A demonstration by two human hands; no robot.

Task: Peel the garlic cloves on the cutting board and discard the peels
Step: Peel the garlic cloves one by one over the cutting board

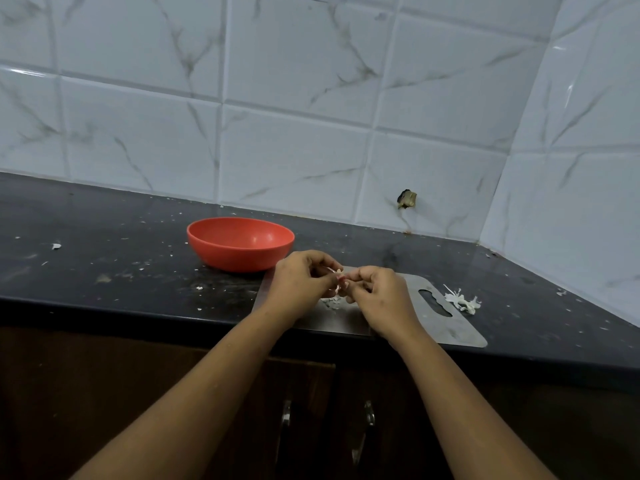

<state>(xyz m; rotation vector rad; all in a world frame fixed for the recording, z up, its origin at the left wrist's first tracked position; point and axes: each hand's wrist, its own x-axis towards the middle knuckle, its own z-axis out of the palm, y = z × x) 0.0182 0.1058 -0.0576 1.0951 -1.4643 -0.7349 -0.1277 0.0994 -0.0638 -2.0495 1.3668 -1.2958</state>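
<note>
Small pale garlic clove (338, 279), papery skin trailing, pinched between curled fingertips of left hand (304, 282) and right hand (377, 293), apparently just above grey steel cutting board (460, 332). Loose white peels (462, 300) beside board; red plastic bowl (240, 243) behind.

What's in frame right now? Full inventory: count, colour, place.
bowl: one, red, on the counter behind the board's left end
cutting board: one, grey, at the counter's front edge, under the hands
garlic clove: one, pale, between both hands, mostly hidden
peels: one white pile on the counter by the board's right edge; scraps on the board below the hands
counter: one, black, speckled with bits
wall: white marbled tiles, one dark hole low down
cabinet handles: two, metal, below the counter
left hand: fingers pinch the clove
right hand: fingers pinch the clove
</note>
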